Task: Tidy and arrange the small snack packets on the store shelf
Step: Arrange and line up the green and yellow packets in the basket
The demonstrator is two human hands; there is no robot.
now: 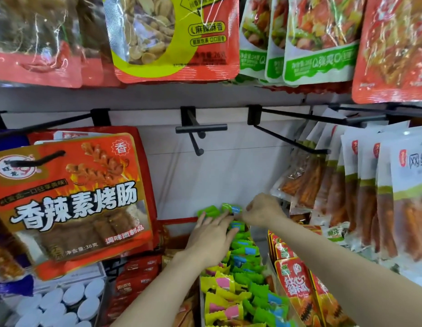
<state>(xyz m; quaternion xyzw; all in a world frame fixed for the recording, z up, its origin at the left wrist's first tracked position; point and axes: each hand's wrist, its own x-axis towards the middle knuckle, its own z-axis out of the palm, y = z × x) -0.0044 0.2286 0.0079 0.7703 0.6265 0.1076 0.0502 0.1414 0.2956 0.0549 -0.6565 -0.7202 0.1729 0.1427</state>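
A long tray (202,303) of small snack packets runs from the shelf front to the back wall. Green packets with blue labels (246,250) fill most of it, and yellow packets with pink labels (220,283) lie at the near left. My left hand (211,233) lies flat with straight fingers on the green packets near the back. My right hand (262,208) pinches a green packet (231,207) at the very back of the row. Part of the back row is hidden under both hands.
Large orange snack bags (68,197) hang at the left, and white bags of orange sticks (370,185) hang at the right. Empty black hooks (198,135) jut out above the tray. Red papaya packets (297,286) stand right of it. White round lids (70,300) sit lower left.
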